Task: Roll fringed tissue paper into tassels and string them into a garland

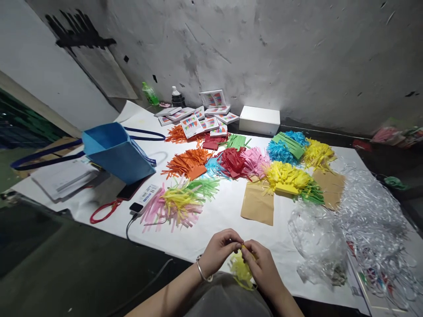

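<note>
My left hand (218,252) and my right hand (262,265) meet at the front edge of the white-covered table. Between them hangs a yellow paper tassel (242,269), its cut strips drooping toward my lap. The fingers of both hands are pinched together at its upper end, which they partly hide. A bracelet circles my left wrist. Beyond my hands, a brown paper square (258,204) lies flat. Left of it spreads a loose pile of pink, yellow and green paper fringe (180,202).
Bundles of orange fringe (188,162), red fringe (232,162) and yellow fringe (287,177) lie mid-table. Clear plastic wrap (319,237) and silver tinsel (370,207) cover the right side. A blue bag (114,149) stands left. Flat packs (191,126) and a white box (259,119) sit at the back.
</note>
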Demonstrator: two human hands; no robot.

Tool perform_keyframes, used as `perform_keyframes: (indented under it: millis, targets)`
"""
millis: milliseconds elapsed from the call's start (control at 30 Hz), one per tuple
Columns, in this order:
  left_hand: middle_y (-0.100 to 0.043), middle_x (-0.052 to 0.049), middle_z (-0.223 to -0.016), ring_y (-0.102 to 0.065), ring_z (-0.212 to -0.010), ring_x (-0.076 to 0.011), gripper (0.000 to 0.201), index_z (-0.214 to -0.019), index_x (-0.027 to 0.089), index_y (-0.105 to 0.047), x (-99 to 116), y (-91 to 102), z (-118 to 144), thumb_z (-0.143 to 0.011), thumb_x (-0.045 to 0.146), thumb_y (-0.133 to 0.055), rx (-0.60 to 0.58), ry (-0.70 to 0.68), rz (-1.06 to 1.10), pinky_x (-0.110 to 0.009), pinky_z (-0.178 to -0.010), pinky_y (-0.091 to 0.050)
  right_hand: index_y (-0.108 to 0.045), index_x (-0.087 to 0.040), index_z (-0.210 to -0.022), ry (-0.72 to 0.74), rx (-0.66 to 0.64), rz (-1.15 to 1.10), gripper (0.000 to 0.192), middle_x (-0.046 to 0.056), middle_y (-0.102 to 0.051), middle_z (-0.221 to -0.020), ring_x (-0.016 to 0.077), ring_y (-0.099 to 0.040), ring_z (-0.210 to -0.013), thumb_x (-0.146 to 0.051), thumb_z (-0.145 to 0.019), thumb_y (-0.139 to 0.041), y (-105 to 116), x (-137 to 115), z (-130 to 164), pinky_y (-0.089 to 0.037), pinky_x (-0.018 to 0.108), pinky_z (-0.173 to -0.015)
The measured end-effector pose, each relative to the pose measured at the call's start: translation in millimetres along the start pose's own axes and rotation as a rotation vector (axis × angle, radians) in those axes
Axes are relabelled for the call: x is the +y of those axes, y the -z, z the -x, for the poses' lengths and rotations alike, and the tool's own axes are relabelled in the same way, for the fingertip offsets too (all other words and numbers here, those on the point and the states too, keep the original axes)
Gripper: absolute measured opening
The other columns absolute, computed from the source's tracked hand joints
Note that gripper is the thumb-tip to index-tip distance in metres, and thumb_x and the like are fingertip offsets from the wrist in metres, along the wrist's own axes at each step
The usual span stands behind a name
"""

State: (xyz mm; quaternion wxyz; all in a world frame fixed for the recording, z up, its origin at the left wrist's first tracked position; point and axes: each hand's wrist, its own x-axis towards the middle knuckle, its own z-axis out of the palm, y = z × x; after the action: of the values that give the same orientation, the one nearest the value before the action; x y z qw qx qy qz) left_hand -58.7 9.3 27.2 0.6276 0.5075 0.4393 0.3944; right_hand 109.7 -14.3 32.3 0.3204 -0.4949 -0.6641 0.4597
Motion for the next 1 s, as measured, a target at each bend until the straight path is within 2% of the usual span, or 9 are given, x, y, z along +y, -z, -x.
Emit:
perform_keyframes:
  millis: [100, 300, 433, 567, 667, 867, 1000]
  targets:
    - [-0.060, -0.003, -0.076, -0.055, -0.064, -0.0121, 0.010, -0.077, 0.015, -0.069, -2.6, -4.7, -1.1, -0.075, 0.025, -0.068, 0.026, 0.018, 0.022, -0.024, -0.062, -0.046, -0.060, -0.020, -0.082, 0.037, 0.034, 0.094, 0.024, 0.003, -0.062, -0.079, 0.0161, -0.057, -0.077, -0.029, -0.095, -0.041, -0.3, 4.0, 2.0, -0.043, 0.025, -0.070]
    - [-0.061, -0.003, -0.077, -0.055, -0.065, -0.0125, 0.012, -0.077, 0.015, -0.070, 0.1, -8.0, -3.1, -0.075, 0.027, -0.069, 0.015, 0.029, 0.010, -0.024, -0.062, -0.046, -0.059, -0.020, -0.080, 0.021, 0.099, 0.090, 0.027, 0.003, -0.062, -0.076, 0.0162, -0.058, -0.073, -0.029, -0.095, -0.039, -2.6, 4.8, 3.2, -0.042, 0.025, -0.065]
    - [-0.062, -0.003, -0.076, -0.056, -0.065, -0.0129, 0.014, -0.078, 0.015, -0.069, 1.0, -9.4, -3.4, -0.073, 0.029, -0.070, 0.020, 0.050, 0.019, -0.024, -0.062, -0.047, -0.060, -0.020, -0.078, 0.029, 0.036, 0.086, 0.028, 0.002, -0.062, -0.073, 0.0152, -0.058, -0.070, -0.030, -0.095, -0.041, 1.4, 3.3, 2.7, -0.042, 0.024, -0.064]
    - [-0.062, -0.003, -0.074, -0.055, -0.063, -0.0126, 0.017, -0.077, 0.015, -0.069, -0.9, -9.5, -4.0, -0.071, 0.031, -0.072, 0.033, 0.065, 0.027, -0.024, -0.060, -0.047, -0.062, -0.020, -0.079, 0.017, 0.081, 0.088, 0.027, 0.003, -0.064, -0.076, 0.0163, -0.059, -0.074, -0.031, -0.094, -0.041, 2.6, 2.6, 2.5, -0.044, 0.024, -0.067]
    - [-0.063, -0.003, -0.075, -0.056, -0.066, -0.0135, 0.018, -0.081, 0.015, -0.069, -1.6, -8.5, -3.4, -0.072, 0.030, -0.071, 0.057, 0.060, 0.040, -0.025, -0.062, -0.047, -0.062, -0.020, -0.082, 0.001, 0.061, 0.033, 0.024, 0.003, -0.065, -0.080, 0.0168, -0.060, -0.078, -0.034, -0.093, -0.044, 3.1, 1.9, 2.9, -0.045, 0.024, -0.070]
    - [-0.065, -0.005, -0.082, -0.059, -0.074, -0.0161, 0.014, -0.083, 0.017, -0.070, -2.4, -6.7, 0.3, -0.076, 0.028, -0.067, 0.064, -0.008, -0.107, -0.025, -0.067, -0.048, -0.060, -0.020, -0.080, 0.042, 0.068, 0.068, 0.025, 0.002, -0.063, -0.076, 0.0160, -0.058, -0.076, -0.029, -0.094, -0.042, 1.5, 3.7, 3.5, -0.043, 0.024, -0.068]
    - [-0.067, -0.005, -0.078, -0.060, -0.070, -0.0156, 0.020, -0.086, 0.016, -0.069, -2.7, -3.6, -0.3, -0.075, 0.033, -0.068, 0.044, 0.061, -0.036, -0.026, -0.067, -0.048, -0.060, -0.021, -0.081, 0.053, 0.091, 0.079, 0.024, 0.002, -0.063, -0.076, 0.0158, -0.058, -0.075, -0.028, -0.094, -0.042, -0.5, 4.5, 2.5, -0.043, 0.024, -0.067]
